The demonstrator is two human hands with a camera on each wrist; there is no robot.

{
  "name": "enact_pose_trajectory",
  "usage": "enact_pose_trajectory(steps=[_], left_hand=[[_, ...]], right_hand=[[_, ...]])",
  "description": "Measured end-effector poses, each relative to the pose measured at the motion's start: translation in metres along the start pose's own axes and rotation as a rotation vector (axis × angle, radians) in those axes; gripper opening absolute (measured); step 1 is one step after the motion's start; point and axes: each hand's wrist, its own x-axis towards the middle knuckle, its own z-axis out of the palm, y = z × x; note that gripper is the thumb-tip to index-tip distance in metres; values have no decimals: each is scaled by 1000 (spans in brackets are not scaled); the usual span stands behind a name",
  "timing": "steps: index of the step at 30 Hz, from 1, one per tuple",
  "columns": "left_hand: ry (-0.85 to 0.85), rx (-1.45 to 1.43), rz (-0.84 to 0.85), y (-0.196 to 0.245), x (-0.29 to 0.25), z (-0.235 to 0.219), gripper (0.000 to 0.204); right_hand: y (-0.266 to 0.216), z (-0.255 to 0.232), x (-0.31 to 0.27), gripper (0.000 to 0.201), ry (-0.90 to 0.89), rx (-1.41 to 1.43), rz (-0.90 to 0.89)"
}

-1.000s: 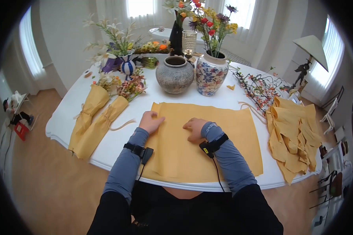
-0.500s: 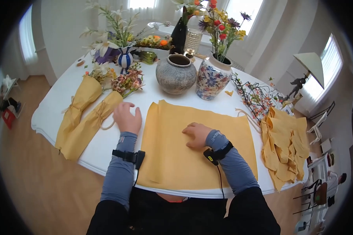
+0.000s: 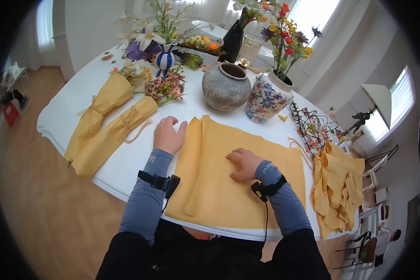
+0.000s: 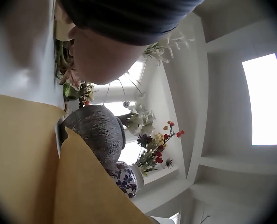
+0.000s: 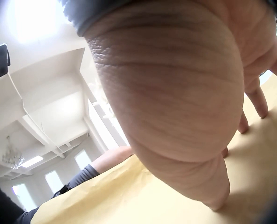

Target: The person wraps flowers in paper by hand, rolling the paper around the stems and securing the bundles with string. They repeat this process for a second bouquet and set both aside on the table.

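Note:
A large sheet of yellow wrapping paper point(image 3: 266, 196) lies across the front of the white table, with a raised fold running along its left side. My right hand point(image 3: 245, 164) rests on the middle of the sheet. In the right wrist view, its fingertips press down on the paper point(image 5: 264, 172) with the palm lifted. Just left of the sheet's upper left corner is my left hand point(image 3: 169, 135), over the white tabletop, fingers loosely bent and holding nothing. The left wrist view shows the fold standing up as a flap point(image 4: 87, 186) of paper.
Two paper-wrapped bouquets point(image 3: 114, 135) lie at left. Behind the sheet stand a grey round pot point(image 3: 225, 88), a floral vase point(image 3: 267, 99) and a striped vase point(image 3: 164, 60). Berry branches point(image 3: 310, 123) and crumpled yellow paper point(image 3: 336, 186) are at right. A person point(image 3: 385, 242) sits beyond.
My left hand has let go of the paper's left edge and moved left off the sheet. The fold there now stands more raised. My right hand stays on the paper; the head view has turned.

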Motion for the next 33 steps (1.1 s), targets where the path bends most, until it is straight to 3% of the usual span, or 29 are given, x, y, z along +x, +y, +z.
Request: enact_pose_trajectory(steps=[1,2,5,7,9,10,13,15,17,21,23,27,28,33], left_hand=[[-188,-301,-54,7,0,3,48],[-264,-362,-42,12,-5,7,52],[-465,-236,18,32,-18,1,51],[-484,-179,77,34,-20,4,47],[-570,-182,97,25,-19,11,40],[-567,-194,90,22,-20,15,26],[-503,-98,135,19,-20,21,20],[-494,-64,136,23,-20,22,18],[-480,-29,138,27,-18,20,17],[-487,91,122,32,-17,20,18],[-479,136,126,34,-17,20,19],[-454,136,143,29,-17,26,19],[-455,142,145,29,-17,26,19],[-456,134,150,30,-18,26,20]], right_hand=[[0,-1,-1,67,11,0,20],[1,-2,-1,67,1,-2,-1],[12,-2,0,64,-1,-13,-53],[23,-13,1,61,4,-23,-105],[29,-37,7,55,118,102,-147],[33,-53,8,52,288,161,-68],[44,-106,12,52,821,215,79],[61,-143,20,63,1072,118,180],[86,-171,32,82,1203,84,205],[112,-208,57,104,1243,-20,410],[116,-222,67,119,1084,33,644],[142,-238,91,133,1002,120,699],[162,-244,106,139,888,200,716],[165,-260,124,138,868,194,759]])
